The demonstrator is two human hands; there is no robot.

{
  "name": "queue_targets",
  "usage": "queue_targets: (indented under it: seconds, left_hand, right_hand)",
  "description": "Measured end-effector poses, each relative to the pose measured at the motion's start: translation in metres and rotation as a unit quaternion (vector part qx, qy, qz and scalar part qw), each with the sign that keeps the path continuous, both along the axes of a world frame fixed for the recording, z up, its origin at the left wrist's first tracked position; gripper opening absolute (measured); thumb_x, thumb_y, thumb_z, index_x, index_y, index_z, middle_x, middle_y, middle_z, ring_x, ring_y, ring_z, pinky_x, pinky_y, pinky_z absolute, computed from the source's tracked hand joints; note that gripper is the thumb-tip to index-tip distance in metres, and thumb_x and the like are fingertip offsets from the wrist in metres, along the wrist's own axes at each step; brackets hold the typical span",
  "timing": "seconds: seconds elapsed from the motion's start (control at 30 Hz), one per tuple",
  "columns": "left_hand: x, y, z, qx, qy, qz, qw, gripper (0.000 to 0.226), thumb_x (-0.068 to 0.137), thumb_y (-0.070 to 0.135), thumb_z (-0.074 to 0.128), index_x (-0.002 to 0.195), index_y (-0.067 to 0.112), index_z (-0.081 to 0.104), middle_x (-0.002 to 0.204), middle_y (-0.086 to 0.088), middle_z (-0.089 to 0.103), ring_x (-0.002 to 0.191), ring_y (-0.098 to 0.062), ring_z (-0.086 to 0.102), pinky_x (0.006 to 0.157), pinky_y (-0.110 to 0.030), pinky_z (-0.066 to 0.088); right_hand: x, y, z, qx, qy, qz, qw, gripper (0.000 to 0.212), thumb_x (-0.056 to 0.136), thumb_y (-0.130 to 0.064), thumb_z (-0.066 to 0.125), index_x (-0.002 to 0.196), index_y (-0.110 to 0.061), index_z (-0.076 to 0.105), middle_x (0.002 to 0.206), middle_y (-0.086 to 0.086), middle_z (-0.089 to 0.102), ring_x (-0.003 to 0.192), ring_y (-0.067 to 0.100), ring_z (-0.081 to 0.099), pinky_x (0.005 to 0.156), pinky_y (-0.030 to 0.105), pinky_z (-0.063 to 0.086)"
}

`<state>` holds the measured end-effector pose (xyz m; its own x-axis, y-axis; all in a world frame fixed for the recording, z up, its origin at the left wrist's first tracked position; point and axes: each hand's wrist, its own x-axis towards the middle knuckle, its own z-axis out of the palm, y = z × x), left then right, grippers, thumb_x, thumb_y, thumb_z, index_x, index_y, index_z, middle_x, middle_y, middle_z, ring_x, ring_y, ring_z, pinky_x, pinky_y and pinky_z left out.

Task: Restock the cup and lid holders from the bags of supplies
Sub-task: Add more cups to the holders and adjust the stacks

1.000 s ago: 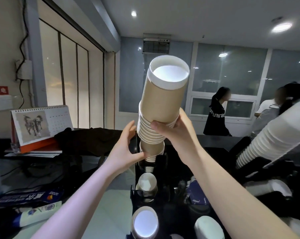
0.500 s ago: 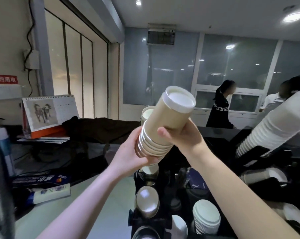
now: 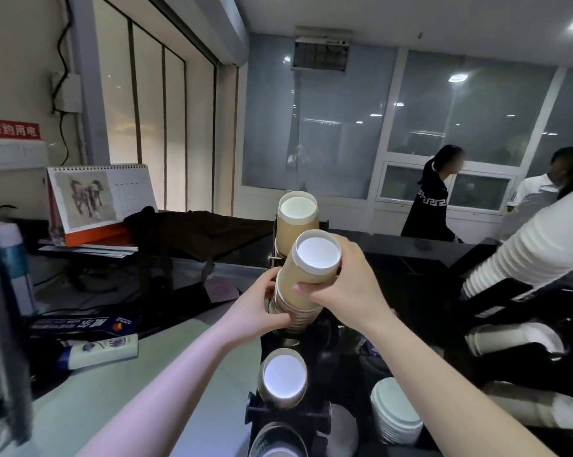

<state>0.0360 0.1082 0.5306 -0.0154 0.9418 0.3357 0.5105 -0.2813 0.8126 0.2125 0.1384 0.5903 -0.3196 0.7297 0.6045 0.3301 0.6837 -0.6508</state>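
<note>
Centrally gripped with both hands: kraft cup stack, left hand wrapping its lower rims, right hand clasping the top, above black holder.

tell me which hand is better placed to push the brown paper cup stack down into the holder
Right. The right hand grips the brown paper cup stack near its top; the left hand steadies its base.

Office: desk calendar, glass partitions.
</note>
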Motion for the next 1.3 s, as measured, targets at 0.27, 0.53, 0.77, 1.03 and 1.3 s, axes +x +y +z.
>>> queue_targets:
  seconds: [0.27,0.53,0.77,1.03,1.3]
  left_hand:
    - [-0.016,-0.008,0.002,-0.031,-0.031,0.029,0.999,0.067,0.079,0.017,0.069,0.139,0.027,0.042,0.134,0.012,0.054,0.124,-0.001,0.048,0.107,-0.038,0.04]
    - [-0.028,-0.015,0.002,0.009,-0.065,0.06,0.996,0.051,0.081,-0.004,0.054,0.124,0.025,0.055,0.12,0.011,0.061,0.114,0.0,0.055,0.105,-0.034,0.043]
    - [-0.026,0.01,0.037,0.094,-0.097,0.099,0.986,0.049,0.084,0.013,0.064,0.129,0.024,0.05,0.128,0.006,0.056,0.117,-0.003,0.052,0.099,-0.024,0.042]
    - [-0.022,0.047,0.061,0.021,-0.077,0.016,0.997,0.064,0.079,0.01,0.068,0.134,0.031,0.042,0.12,0.006,0.058,0.109,-0.005,0.057,0.087,-0.024,0.05]
    - [-0.028,0.052,0.068,0.005,-0.116,-0.024,0.993,0.055,0.081,0.012,0.069,0.119,0.043,0.044,0.109,-0.003,0.066,0.1,-0.012,0.065,0.089,-0.027,0.051]
  right_hand:
    - [-0.021,0.016,-0.045,0.001,-0.099,0.011,0.995,0.074,0.056,-0.033,0.087,0.122,-0.032,0.051,0.118,-0.012,0.055,0.108,0.005,0.052,0.09,0.026,0.046]
    - [-0.001,0.018,-0.024,-0.085,-0.109,0.073,0.988,0.048,0.066,-0.051,0.074,0.11,-0.046,0.057,0.104,-0.026,0.063,0.098,-0.009,0.056,0.076,0.009,0.045]
    - [-0.009,0.048,0.016,-0.018,0.001,-0.066,0.998,0.049,0.074,-0.028,0.077,0.118,-0.026,0.057,0.109,-0.008,0.062,0.098,0.008,0.059,0.085,0.024,0.049]
    - [-0.041,0.072,0.03,-0.044,-0.057,-0.037,0.997,0.073,0.063,-0.03,0.082,0.126,-0.037,0.046,0.116,-0.014,0.06,0.104,0.01,0.056,0.083,0.025,0.046]
    - [-0.036,0.071,0.033,-0.081,-0.034,0.005,0.996,0.071,0.058,-0.04,0.085,0.113,-0.052,0.041,0.099,-0.031,0.054,0.093,-0.004,0.053,0.071,0.013,0.042]
